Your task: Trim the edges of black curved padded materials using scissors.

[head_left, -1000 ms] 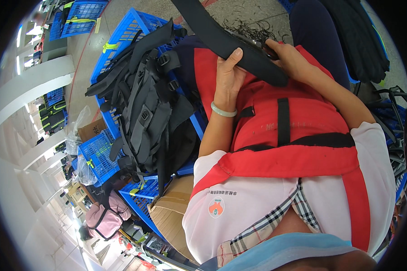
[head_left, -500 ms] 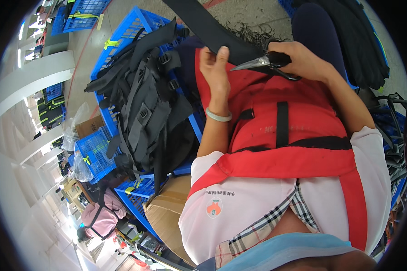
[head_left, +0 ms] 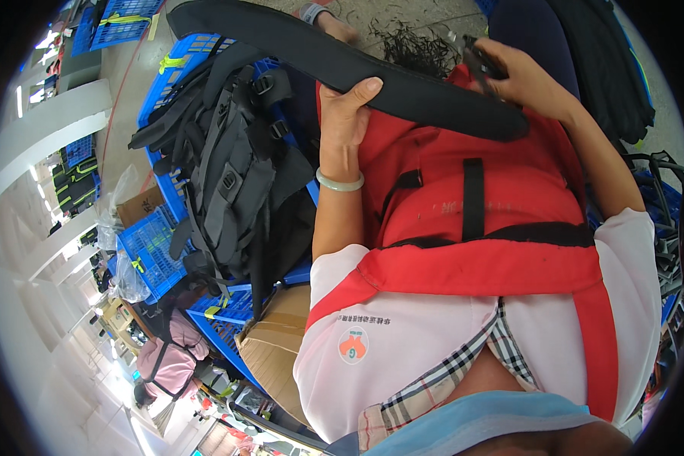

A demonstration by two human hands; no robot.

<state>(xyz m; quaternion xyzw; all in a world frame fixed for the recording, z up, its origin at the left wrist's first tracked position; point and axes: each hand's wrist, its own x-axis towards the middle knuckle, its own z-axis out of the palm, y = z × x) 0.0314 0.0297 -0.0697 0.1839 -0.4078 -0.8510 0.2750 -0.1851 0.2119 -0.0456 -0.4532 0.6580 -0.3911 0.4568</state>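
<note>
A long, curved black padded strap point(head_left: 296, 49) stretches from the upper left across to the right, over my red apron point(head_left: 433, 182). My left hand point(head_left: 347, 112) grips its lower edge near the middle, thumb lying on top. At the strap's right end, my right hand point(head_left: 528, 82) is closed around black-handled scissors point(head_left: 480, 64). Their blades point up and away and are smeared by motion. The strap's rounded right end lies just below my right hand; whether the two touch I cannot tell.
Left of my lap, a blue plastic crate point(head_left: 153, 140) is heaped with black straps and buckles point(head_left: 232, 175). Dark thread scraps point(head_left: 414, 49) litter the floor ahead, near a foot point(head_left: 334, 26). Black padded pieces point(head_left: 608, 68) are stacked on the right. A cardboard box point(head_left: 281, 342) stands at lower left.
The strap has swung down and right, now lying across my lap at full length. My right hand has lifted the scissors, turning their blades from leftward to away from me.
</note>
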